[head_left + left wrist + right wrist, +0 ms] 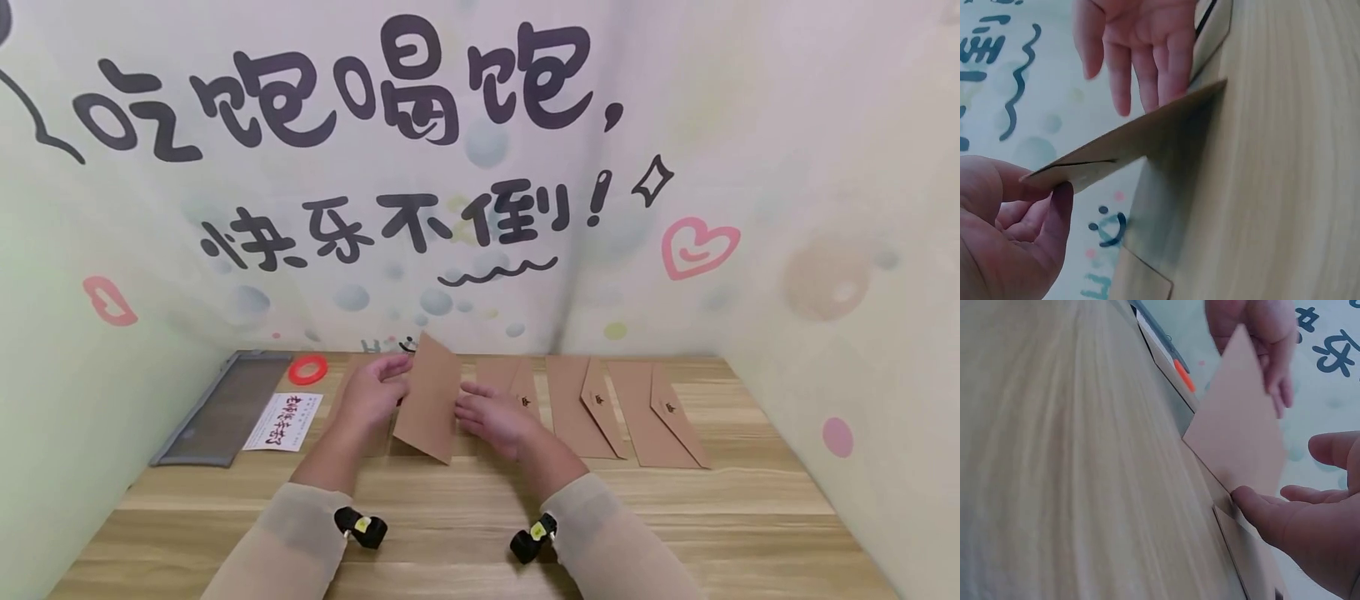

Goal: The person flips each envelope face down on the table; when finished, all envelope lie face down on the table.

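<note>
A brown kraft-paper envelope [431, 400] stands tilted up off the wooden table at the middle of the head view. Its left edge is pinched between the thumb and fingers of my left hand [372, 392], as the left wrist view shows. Part of a flap [1085, 174] is visible on that envelope's underside. My right hand [495, 417] is at the opposite edge with extended fingers; in the right wrist view its fingertips [1244, 495] lie at the envelope's lower corner. Whether they press on the paper I cannot tell.
Several similar envelopes [581, 408] lie in a row to the right, and one more [352, 367] is partly hidden behind my left hand. At the left are a grey mesh pouch [217, 408], a red ring [308, 369] and a printed white card [283, 422]. A printed curtain [645, 308] hangs behind the table.
</note>
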`<state>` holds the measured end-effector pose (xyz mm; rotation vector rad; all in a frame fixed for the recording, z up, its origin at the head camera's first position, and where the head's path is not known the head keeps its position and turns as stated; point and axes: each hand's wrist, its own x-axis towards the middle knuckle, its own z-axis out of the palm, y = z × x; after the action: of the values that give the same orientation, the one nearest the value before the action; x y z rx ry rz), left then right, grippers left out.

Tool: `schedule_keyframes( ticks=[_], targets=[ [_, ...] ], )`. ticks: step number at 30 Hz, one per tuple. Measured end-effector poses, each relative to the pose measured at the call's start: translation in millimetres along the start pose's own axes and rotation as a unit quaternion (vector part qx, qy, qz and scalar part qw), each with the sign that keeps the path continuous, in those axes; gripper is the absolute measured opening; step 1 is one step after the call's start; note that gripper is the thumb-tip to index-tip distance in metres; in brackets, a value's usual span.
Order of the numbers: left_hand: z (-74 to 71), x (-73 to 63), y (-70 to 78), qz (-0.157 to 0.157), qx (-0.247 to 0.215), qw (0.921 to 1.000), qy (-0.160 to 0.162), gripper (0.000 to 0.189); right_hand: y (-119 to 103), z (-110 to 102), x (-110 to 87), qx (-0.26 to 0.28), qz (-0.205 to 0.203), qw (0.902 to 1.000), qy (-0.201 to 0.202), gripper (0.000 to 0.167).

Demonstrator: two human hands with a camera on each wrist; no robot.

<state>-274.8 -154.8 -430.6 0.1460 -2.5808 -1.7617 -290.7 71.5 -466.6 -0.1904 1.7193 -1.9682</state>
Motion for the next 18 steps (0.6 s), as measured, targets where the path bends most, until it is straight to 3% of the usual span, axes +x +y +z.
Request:
schedule_keyframes(
  ticks=[3,11,18],
  targets=[
    [-2.2,3.3,-7.1,0.0,0.016,0.9999,0.001,0.053,-0.2,-3.1,1.0,0.002,0.004,1.0,0.002,0.058],
    [-1.2,6.3,-20.8,-0.049,0.044,0.9975,-0.024,0.054,1.0,-4.5,4.1,-0.013,0.011,0.9998,0.011,0.061],
    [4.5,5.9,-26.7,-0.039,0.092,0.9936,-0.054,0.053,3.3,-4.3,4.8,-0.06,0.002,0.9982,0.008,0.061]
  ],
)
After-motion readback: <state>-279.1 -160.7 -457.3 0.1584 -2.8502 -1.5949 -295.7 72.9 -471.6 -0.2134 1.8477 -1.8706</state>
